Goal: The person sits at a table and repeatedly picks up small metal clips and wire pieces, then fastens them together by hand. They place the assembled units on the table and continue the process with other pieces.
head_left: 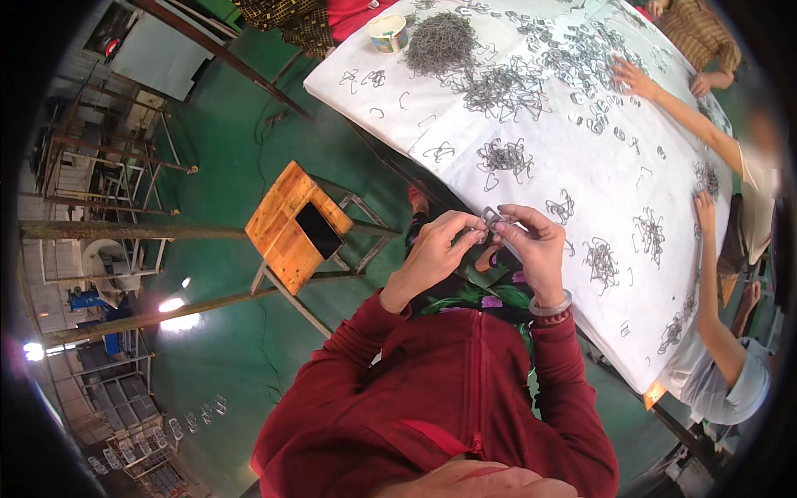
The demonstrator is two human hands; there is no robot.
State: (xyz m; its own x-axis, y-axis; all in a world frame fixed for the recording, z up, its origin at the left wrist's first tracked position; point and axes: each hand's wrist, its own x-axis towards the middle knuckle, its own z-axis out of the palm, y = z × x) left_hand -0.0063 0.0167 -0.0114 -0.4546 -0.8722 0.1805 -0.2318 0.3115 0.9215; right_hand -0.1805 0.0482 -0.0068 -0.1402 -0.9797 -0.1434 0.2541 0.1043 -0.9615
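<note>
Over my lap, close to the table's near edge, both hands meet at chest height. My left hand (pixel 432 256) pinches a small metal buckle (pixel 490 218) with thumb and forefinger. From the other side my right hand (pixel 540 249), with a bangle at its wrist, grips the same grey piece. Whether a separate bent wire is also between the fingers is too small to tell. Nearest to my hands on the white-covered table (pixel 465 178) lie small heaps of bent wire pieces (pixel 505 156), with another little cluster (pixel 561 207) just beyond my right hand.
A dense pile of wire pieces (pixel 440 43) and a paper tub (pixel 387 33) stand at the far side. Many buckles (pixel 581 62) are spread there. At right, other people's hands (pixel 635 79) reach over the table. A wooden stool (pixel 286 224) with a black phone (pixel 319 230) stands left.
</note>
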